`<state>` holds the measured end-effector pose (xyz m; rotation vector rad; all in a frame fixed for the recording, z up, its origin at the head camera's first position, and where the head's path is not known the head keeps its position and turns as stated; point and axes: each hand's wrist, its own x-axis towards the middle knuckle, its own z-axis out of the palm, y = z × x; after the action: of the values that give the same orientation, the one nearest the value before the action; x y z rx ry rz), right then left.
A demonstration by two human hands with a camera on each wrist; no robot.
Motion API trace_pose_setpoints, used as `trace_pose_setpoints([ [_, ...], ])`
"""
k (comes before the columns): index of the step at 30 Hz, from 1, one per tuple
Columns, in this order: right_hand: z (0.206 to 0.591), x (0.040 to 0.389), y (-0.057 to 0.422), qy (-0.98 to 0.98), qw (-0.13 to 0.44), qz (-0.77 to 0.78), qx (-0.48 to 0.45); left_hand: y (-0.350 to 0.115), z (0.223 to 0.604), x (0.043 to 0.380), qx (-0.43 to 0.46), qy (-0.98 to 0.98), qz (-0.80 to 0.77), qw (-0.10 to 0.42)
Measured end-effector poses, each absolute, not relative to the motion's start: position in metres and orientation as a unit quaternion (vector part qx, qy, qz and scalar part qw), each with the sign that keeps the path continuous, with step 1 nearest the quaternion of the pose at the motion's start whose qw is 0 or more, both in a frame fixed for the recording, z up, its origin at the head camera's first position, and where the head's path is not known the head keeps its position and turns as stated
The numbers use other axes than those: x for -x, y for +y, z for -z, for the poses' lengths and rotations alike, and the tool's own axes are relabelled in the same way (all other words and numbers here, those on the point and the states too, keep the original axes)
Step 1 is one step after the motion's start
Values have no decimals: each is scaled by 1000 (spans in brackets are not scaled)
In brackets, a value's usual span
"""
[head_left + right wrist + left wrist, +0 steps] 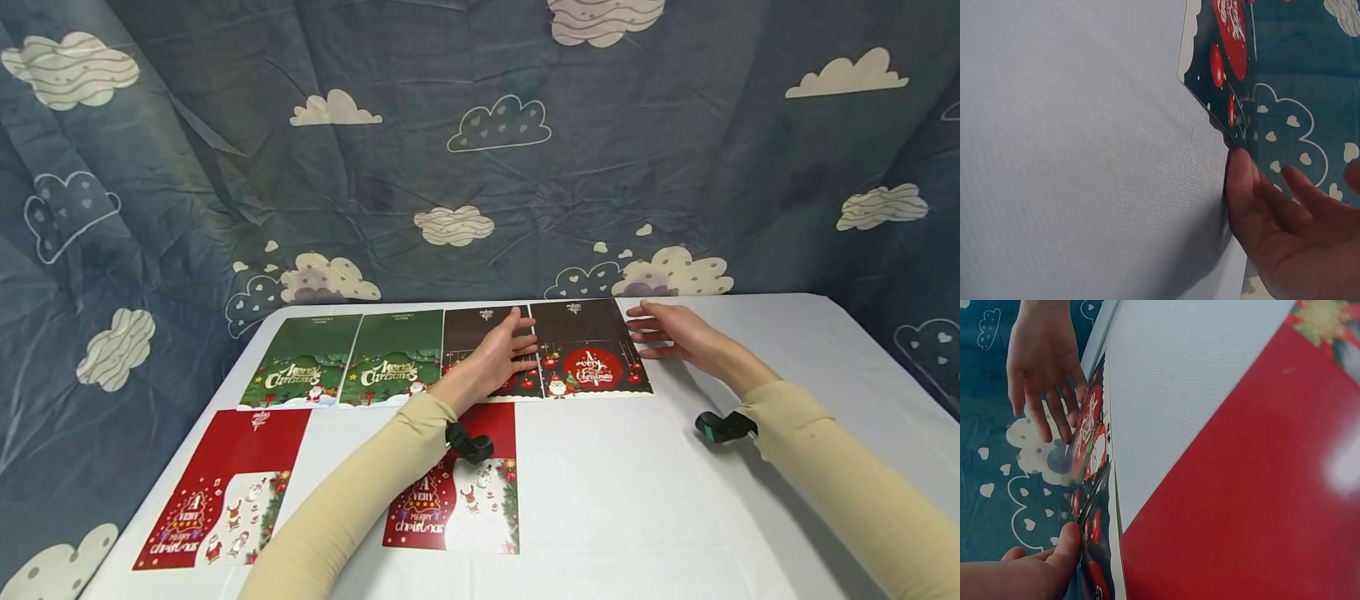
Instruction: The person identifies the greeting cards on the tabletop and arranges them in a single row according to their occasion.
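Two dark Christmas cards lie side by side at the back of the table. My left hand (497, 354) is over the left dark card (468, 323), fingers spread and fairly straight, their tips by the left edge of the right dark card (596, 333). That hand partly covers the left card. At the right card's other edge is my right hand (686, 335), its fingers loosely extended. In the right wrist view, the right thumb (1242, 178) touches or nearly touches the card's edge (1219, 94). Neither hand visibly pinches a card.
Two green Christmas cards, one at the left (303, 358) and one beside it (397, 350), continue the back row. In front lie a red card (225, 492) and another red card (450, 517), partly under my left forearm. A cloud-patterned curtain (480, 183) hangs behind the white table (630, 483).
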<state>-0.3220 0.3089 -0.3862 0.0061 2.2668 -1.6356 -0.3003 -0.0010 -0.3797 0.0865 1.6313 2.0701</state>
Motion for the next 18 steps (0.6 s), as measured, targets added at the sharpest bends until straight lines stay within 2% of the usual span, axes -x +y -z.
trace_pose_setpoints([
  [7, 373, 304, 300, 814, 163, 557, 19, -5, 378, 297, -35, 604, -756, 251],
  [11, 365, 294, 294, 809, 138, 571, 14, -12, 377, 295, -37, 607, -756, 243],
  [18, 345, 268, 277, 792, 126, 595, 58, -23, 377, 290, -46, 617, -753, 224],
])
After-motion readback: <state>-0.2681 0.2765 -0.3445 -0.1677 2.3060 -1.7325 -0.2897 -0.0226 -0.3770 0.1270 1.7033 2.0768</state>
